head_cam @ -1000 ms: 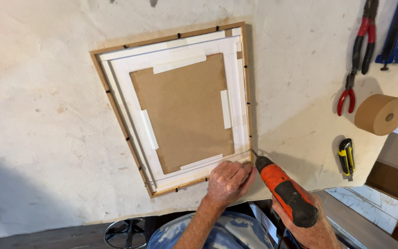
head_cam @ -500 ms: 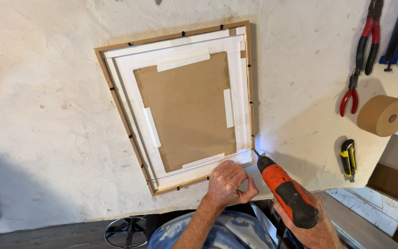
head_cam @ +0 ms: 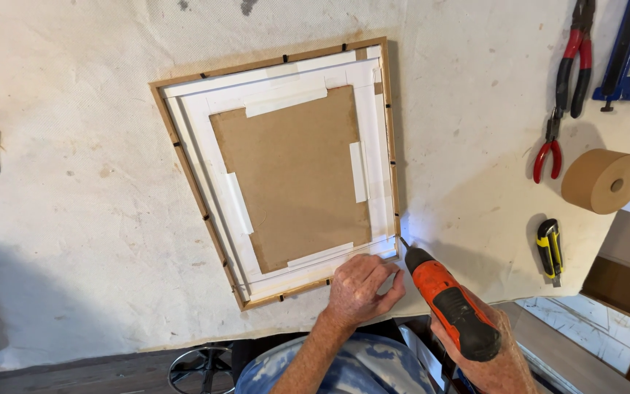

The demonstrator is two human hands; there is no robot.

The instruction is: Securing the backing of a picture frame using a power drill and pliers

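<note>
Left hand (head_cam: 359,292) presses frame (head_cam: 184,164) corner; right hand (head_cam: 501,365) grips drill (head_cam: 450,303)

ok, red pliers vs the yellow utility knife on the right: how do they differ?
The red pliers have bright red handles; the yellow utility knife is yellow and black. The pliers spread into two handles; the knife is one straight body. The pliers lie higher on the table, the knife lower, nearer the drill. Both lie flat on the table, untouched by either hand.

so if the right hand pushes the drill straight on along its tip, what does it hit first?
The right hand aims the orange drill up-left; its tip sits at the wooden frame's near right corner, so likely that corner. Contact unclear.
</note>
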